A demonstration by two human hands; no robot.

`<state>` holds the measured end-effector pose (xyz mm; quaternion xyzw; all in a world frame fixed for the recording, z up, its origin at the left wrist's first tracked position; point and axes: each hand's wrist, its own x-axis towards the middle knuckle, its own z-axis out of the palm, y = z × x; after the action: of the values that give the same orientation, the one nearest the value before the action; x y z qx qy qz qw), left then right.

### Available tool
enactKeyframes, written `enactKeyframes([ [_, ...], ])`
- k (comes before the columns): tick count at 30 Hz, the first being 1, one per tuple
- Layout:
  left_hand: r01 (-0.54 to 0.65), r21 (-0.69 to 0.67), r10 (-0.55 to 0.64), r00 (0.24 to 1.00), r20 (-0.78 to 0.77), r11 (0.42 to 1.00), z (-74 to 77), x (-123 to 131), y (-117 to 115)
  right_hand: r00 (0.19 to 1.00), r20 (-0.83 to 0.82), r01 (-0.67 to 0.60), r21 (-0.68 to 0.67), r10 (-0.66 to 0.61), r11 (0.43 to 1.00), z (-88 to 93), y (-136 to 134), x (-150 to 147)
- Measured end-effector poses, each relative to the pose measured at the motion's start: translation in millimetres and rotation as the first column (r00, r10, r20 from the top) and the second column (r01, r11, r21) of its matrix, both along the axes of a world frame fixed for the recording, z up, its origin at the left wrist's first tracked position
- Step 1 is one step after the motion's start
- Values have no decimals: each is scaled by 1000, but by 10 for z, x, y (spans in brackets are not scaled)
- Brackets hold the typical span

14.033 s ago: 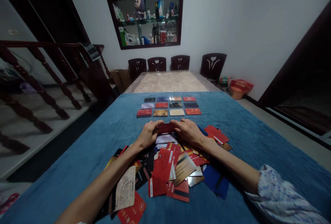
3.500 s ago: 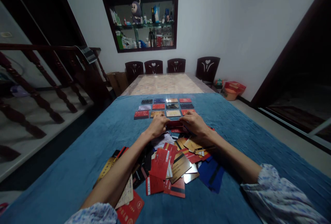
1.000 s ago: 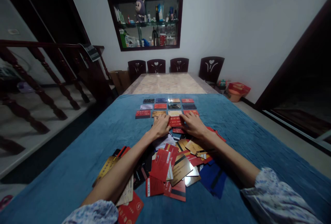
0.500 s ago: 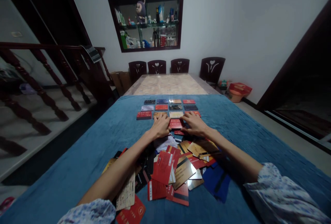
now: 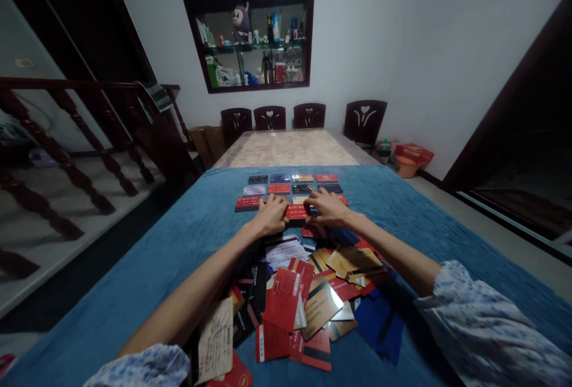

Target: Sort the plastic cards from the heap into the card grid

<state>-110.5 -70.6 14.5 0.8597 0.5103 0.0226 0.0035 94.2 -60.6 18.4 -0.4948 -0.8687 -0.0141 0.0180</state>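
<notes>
A red bank card (image 5: 296, 212) lies level between my two hands, seemingly on top of a small stack. My left hand (image 5: 271, 215) is closed against its left edge, with the fingers bent. From the other side my right hand (image 5: 328, 208) pinches its right edge between thumb and fingers. Just beyond, cards lie in rows, among them a red card (image 5: 248, 203) at the left, an orange-red card (image 5: 279, 189) and a dark card (image 5: 329, 188). My hands partly cover the nearest row. Another red card (image 5: 315, 232) sits below my right hand.
A loose heap of overlapping cards spreads in front of me, with red cards (image 5: 286, 300), a gold card (image 5: 320, 308), white cards (image 5: 285, 251) and a blue card (image 5: 382, 324). Everything rests on a blue cloth (image 5: 179, 244). Chairs (image 5: 310, 115) stand beyond the table's far end.
Both hands have shifted slightly left, carrying the red card with them. More of the red card below my right hand shows now. The view has moved a little too.
</notes>
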Motion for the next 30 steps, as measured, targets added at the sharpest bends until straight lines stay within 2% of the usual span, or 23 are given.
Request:
enactKeyframes([
  [11,-19,26,21,998,-56,999,107,-157,261,999,-41,3,-11,-3,1000,107,223,-210],
  [30,-64,31,66,995,-74,997,124,-292,787,998,42,49,37,-51,998,151,678,-436],
])
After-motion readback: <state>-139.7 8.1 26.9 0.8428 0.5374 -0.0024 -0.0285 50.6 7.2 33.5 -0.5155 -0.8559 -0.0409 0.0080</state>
